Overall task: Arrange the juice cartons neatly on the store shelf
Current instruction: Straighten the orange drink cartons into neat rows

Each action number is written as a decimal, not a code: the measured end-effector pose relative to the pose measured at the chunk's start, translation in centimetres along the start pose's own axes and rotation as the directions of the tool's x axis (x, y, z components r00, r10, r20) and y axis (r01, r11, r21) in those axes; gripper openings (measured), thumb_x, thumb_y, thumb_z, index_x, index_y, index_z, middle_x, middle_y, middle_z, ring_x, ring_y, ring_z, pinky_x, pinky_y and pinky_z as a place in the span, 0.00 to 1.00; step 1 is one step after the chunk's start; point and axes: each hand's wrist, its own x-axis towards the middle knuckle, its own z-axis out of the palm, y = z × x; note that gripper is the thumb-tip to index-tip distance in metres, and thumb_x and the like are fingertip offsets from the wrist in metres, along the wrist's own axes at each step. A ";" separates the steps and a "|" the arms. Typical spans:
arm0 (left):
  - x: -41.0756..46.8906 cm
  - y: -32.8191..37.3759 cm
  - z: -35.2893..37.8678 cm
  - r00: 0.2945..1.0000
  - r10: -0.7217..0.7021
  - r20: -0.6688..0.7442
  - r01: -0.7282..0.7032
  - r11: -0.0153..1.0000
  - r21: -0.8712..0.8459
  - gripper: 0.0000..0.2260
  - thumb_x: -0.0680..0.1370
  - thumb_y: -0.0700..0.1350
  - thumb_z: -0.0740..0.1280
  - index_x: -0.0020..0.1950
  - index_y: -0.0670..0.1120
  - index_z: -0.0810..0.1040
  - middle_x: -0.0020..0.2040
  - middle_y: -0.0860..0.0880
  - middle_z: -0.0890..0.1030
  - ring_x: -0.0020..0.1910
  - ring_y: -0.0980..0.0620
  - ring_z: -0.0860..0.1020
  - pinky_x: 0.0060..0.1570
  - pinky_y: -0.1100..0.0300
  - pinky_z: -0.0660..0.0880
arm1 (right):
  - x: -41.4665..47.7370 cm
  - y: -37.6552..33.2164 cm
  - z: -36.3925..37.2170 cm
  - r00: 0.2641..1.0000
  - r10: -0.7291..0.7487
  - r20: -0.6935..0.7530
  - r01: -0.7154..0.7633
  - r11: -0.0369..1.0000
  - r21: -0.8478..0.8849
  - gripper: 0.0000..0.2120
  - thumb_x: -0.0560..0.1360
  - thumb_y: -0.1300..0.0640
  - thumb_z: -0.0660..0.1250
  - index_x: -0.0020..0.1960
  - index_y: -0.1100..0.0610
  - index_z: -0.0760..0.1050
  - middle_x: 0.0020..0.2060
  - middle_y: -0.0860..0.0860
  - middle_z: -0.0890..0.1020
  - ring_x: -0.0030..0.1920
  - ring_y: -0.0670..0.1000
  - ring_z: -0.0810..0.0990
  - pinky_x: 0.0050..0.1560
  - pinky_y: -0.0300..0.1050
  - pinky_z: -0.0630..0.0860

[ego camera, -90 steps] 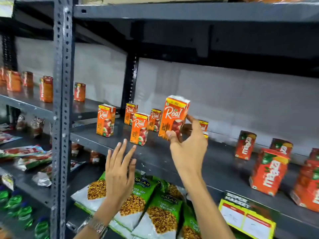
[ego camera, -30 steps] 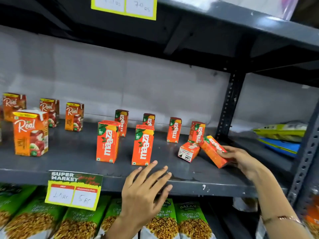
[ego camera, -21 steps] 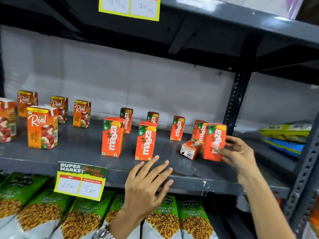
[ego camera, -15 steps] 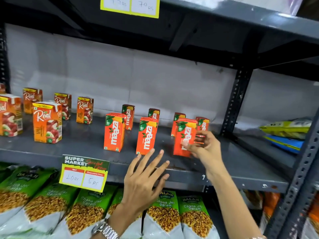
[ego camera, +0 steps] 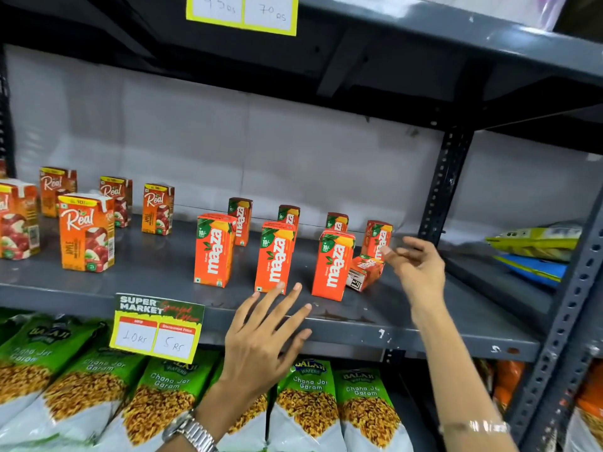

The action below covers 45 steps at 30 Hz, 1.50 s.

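Head view shows the grey shelf (ego camera: pixel 424 324) with 3 Maaza cartons upright in a front row: the left carton (ego camera: pixel 213 249), the middle carton (ego camera: pixel 275 257) and the right carton (ego camera: pixel 333 265). Half a second ago the right hand (ego camera: pixel 416 269) was clamped on that right carton as it stood it in line; now the carton stands alone and the hand has let go and pulled back to the right, fingers loose and apart, holding nothing. It hovers just beside a small carton lying on its side (ego camera: pixel 364 272), which touches the right carton's far side. Behind the row stand 4 smaller Maaza cartons (ego camera: pixel 240 220) near the back wall, as before. At the left stand the Real cartons (ego camera: pixel 86 233), unmoved.

The left hand (ego camera: pixel 266 337) stays spread open at the shelf's front edge, fingertips reaching up just in front of the middle carton, gripping nothing. A price tag (ego camera: pixel 156 324) hangs from the shelf edge, above green snack bags (ego camera: pixel 306 399) on the level below.
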 end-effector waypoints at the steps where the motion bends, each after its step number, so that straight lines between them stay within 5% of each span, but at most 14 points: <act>1: 0.0 0.0 0.0 1.000 0.001 -0.003 -0.001 1.000 0.003 0.15 0.77 0.54 0.62 0.61 0.52 0.76 0.66 0.52 0.72 0.67 0.52 0.69 0.67 0.54 0.62 | 1.2 -0.1 -0.5 0.999 0.041 -0.009 -0.042 0.997 -0.060 0.23 0.65 0.56 0.75 0.58 0.58 0.74 0.47 0.54 0.80 0.48 0.51 0.77 0.54 0.45 0.73; 4: 0.0 0.1 0.1 1.000 -0.009 -0.007 0.009 1.000 -0.001 0.15 0.77 0.54 0.60 0.61 0.52 0.77 0.65 0.53 0.73 0.66 0.52 0.70 0.67 0.54 0.61 | 2.7 -0.1 -0.6 0.964 0.221 0.151 -0.177 0.950 -0.256 0.28 0.68 0.52 0.73 0.63 0.62 0.71 0.57 0.57 0.78 0.54 0.52 0.74 0.57 0.44 0.68; 7: 0.0 0.1 0.0 1.000 -0.010 0.001 0.010 1.000 -0.004 0.15 0.77 0.54 0.60 0.61 0.52 0.77 0.65 0.52 0.73 0.66 0.52 0.69 0.68 0.55 0.60 | 2.4 -0.3 -0.3 0.858 0.401 0.322 -0.265 0.882 -0.390 0.24 0.70 0.50 0.70 0.60 0.62 0.73 0.46 0.52 0.77 0.43 0.48 0.74 0.45 0.39 0.67; 10: 0.0 0.1 0.0 1.000 0.000 0.015 0.000 1.000 0.006 0.15 0.78 0.55 0.59 0.60 0.52 0.77 0.65 0.52 0.73 0.66 0.52 0.69 0.68 0.54 0.60 | 3.2 0.1 0.1 0.837 0.438 0.328 -0.311 0.874 -0.373 0.23 0.68 0.52 0.73 0.58 0.60 0.74 0.42 0.52 0.78 0.37 0.46 0.72 0.36 0.39 0.66; 13: -0.1 0.1 0.0 1.000 -0.003 0.019 0.003 1.000 -0.003 0.15 0.77 0.55 0.60 0.60 0.52 0.77 0.65 0.52 0.73 0.66 0.52 0.69 0.67 0.54 0.61 | 3.8 0.8 0.8 0.857 0.397 0.328 -0.340 0.915 -0.218 0.28 0.62 0.59 0.77 0.59 0.58 0.70 0.53 0.56 0.81 0.46 0.51 0.79 0.50 0.45 0.76; 15: -0.1 0.1 0.0 1.000 -0.008 0.021 0.008 1.000 -0.015 0.15 0.77 0.54 0.60 0.60 0.52 0.77 0.65 0.52 0.73 0.66 0.52 0.69 0.67 0.53 0.61 | 3.7 0.8 1.1 0.874 0.351 0.336 -0.336 0.936 -0.102 0.30 0.60 0.64 0.77 0.59 0.57 0.68 0.51 0.55 0.81 0.49 0.54 0.81 0.50 0.49 0.79; 19: 0.0 0.2 -0.2 0.999 -0.011 0.034 0.012 1.000 -0.020 0.15 0.77 0.55 0.60 0.60 0.52 0.77 0.65 0.51 0.73 0.67 0.52 0.69 0.68 0.54 0.61 | 3.6 0.0 0.7 0.961 0.089 0.260 -0.094 0.996 0.006 0.30 0.61 0.72 0.75 0.57 0.56 0.68 0.51 0.52 0.78 0.47 0.53 0.79 0.39 0.50 0.80; 22: 0.0 0.2 -0.4 0.997 -0.010 0.070 0.013 0.999 -0.044 0.15 0.77 0.55 0.60 0.61 0.52 0.76 0.66 0.51 0.73 0.67 0.52 0.68 0.68 0.54 0.61 | 3.6 0.0 -1.1 0.969 -0.133 0.209 0.132 0.991 0.016 0.30 0.59 0.73 0.75 0.51 0.48 0.70 0.54 0.52 0.78 0.52 0.56 0.79 0.49 0.58 0.79; 26: 0.0 0.2 -0.8 0.990 -0.036 0.135 0.048 0.994 -0.094 0.15 0.78 0.54 0.60 0.61 0.52 0.77 0.67 0.51 0.72 0.68 0.52 0.68 0.67 0.55 0.61 | 2.0 -0.1 -3.7 0.904 -0.260 0.340 0.293 0.955 -0.046 0.29 0.62 0.73 0.74 0.56 0.52 0.69 0.51 0.44 0.76 0.51 0.48 0.78 0.44 0.41 0.79; 32: 2.7 2.4 -2.7 0.965 -0.129 0.228 0.211 0.899 -0.383 0.17 0.78 0.54 0.58 0.65 0.53 0.72 0.71 0.53 0.67 0.69 0.58 0.65 0.63 0.61 0.68 | 1.0 1.3 -4.6 0.858 -0.284 0.428 0.286 0.956 0.061 0.32 0.65 0.76 0.70 0.58 0.48 0.68 0.58 0.48 0.75 0.55 0.51 0.77 0.43 0.34 0.78; 35: 5.6 4.2 -3.5 0.890 -0.262 0.373 0.425 0.772 -0.472 0.24 0.79 0.55 0.58 0.72 0.61 0.52 0.73 0.65 0.51 0.70 0.64 0.58 0.64 0.63 0.65 | 1.0 1.6 -4.6 0.866 -0.246 0.435 0.237 0.969 0.075 0.36 0.65 0.73 0.72 0.63 0.46 0.64 0.62 0.48 0.73 0.58 0.51 0.75 0.47 0.37 0.77; 40: 8.1 5.2 -1.5 0.683 -0.375 0.627 0.646 0.710 -0.280 0.39 0.77 0.48 0.64 0.75 0.44 0.38 0.77 0.48 0.45 0.75 0.51 0.48 0.71 0.58 0.50 | 0.6 2.8 -4.7 0.856 -0.012 0.517 0.050 0.997 -0.060 0.46 0.59 0.63 0.78 0.70 0.51 0.58 0.62 0.53 0.74 0.56 0.46 0.76 0.46 0.37 0.74; 45: 10.3 4.1 0.6 0.494 -0.349 0.797 0.771 0.600 -0.215 0.39 0.76 0.44 0.67 0.75 0.42 0.41 0.73 0.43 0.60 0.70 0.44 0.64 0.68 0.49 0.62 | 0.9 2.8 -4.3 0.852 0.076 0.517 0.025 0.982 -0.187 0.39 0.61 0.61 0.78 0.67 0.54 0.62 0.58 0.53 0.76 0.54 0.48 0.76 0.49 0.39 0.71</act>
